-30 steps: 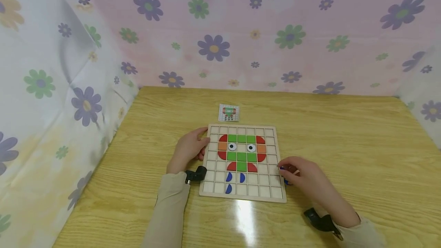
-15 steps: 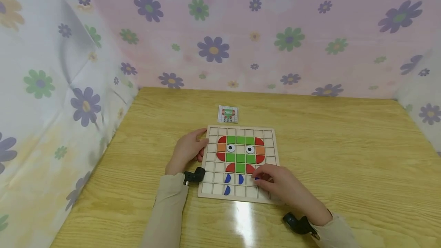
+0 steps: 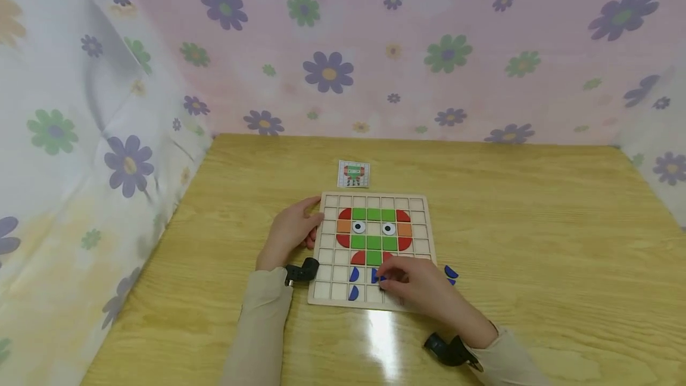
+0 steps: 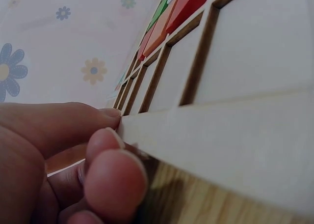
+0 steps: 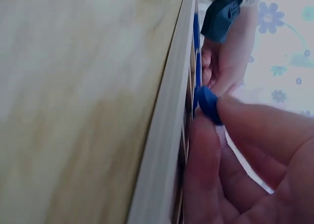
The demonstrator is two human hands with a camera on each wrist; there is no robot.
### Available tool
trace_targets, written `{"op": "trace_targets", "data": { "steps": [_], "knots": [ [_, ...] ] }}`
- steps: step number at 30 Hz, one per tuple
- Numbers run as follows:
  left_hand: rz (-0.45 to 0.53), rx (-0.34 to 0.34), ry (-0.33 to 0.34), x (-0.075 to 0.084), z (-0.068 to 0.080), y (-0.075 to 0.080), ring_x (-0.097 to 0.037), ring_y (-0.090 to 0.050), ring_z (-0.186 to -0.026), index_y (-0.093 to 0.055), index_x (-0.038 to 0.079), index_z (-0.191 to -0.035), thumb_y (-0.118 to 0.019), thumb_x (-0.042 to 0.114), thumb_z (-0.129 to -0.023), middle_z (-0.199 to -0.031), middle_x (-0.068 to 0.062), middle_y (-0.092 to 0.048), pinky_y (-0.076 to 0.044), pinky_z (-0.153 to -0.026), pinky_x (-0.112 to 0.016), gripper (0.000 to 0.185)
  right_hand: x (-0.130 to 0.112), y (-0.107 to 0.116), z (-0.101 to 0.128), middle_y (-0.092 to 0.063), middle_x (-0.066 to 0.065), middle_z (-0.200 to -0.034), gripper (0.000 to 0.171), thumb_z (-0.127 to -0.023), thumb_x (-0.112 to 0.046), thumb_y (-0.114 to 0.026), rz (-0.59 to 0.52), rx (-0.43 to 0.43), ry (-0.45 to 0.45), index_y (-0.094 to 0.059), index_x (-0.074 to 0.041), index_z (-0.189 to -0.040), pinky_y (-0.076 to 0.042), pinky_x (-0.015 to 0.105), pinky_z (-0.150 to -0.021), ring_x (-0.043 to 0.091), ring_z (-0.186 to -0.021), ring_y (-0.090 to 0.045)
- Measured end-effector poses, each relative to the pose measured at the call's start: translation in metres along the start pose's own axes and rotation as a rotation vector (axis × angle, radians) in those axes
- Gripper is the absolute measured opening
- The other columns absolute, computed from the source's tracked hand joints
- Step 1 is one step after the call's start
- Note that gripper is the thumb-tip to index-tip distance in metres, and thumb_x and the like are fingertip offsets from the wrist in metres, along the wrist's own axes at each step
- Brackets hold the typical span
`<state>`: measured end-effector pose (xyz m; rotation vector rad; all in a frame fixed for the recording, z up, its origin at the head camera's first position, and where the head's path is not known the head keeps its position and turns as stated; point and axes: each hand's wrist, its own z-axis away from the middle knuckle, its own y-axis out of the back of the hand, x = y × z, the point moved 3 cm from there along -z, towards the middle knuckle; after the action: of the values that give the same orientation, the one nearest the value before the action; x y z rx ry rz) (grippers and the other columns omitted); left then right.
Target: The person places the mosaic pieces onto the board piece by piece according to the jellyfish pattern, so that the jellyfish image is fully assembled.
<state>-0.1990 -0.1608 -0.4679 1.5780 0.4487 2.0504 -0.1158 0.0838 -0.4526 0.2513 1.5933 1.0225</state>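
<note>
Now your right hand (image 3: pixel 423 290) has come in from the board's (image 3: pixel 423 219) right edge and pinches a blue piece (image 5: pixel 208 104) over the lower rows — close to seating — while your left hand (image 3: pixel 289 234) grips the left rim.

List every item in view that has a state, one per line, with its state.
Wooden grid board: flat on the table, partly filled with coloured pieces.
Left hand: fingers grip the board's left edge.
Right hand: over the board's lower rows, pinches a blue piece.
Two blue pieces: loose on the table, right of the board.
Pattern card: flat, beyond the board.
</note>
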Motion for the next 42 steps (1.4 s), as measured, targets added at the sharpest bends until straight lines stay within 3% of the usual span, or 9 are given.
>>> {"op": "trace_targets", "data": {
  "steps": [21, 42],
  "knots": [
    [-0.044, 0.011, -0.033, -0.001, -0.003, -0.002, -0.014, -0.053, -0.039, -0.042, 0.026, -0.133, -0.053, 0.031, -0.088, -0.054, -0.006, -0.057, -0.046, -0.042, -0.030, 0.046, -0.021, -0.013, 0.006, -0.054, -0.018, -0.077, 0.008, -0.078, -0.019, -0.068, 0.196, 0.056, 0.049, -0.069, -0.026, -0.082, -0.042, 0.022, -0.064, -0.002, -0.067, -0.047],
    [-0.035, 0.011, -0.032, 0.000, -0.001, 0.002, -0.016, -0.053, -0.040, -0.042, 0.025, -0.133, -0.053, 0.030, -0.089, -0.055, -0.007, -0.057, -0.046, -0.043, -0.031, 0.046, -0.031, -0.016, 0.005, -0.051, -0.014, -0.076, 0.008, -0.073, -0.020, -0.072, 0.276, 0.108, 0.032, -0.068, -0.021, -0.081, -0.041, 0.020, -0.060, 0.001, -0.064, -0.044]
  ]
}}
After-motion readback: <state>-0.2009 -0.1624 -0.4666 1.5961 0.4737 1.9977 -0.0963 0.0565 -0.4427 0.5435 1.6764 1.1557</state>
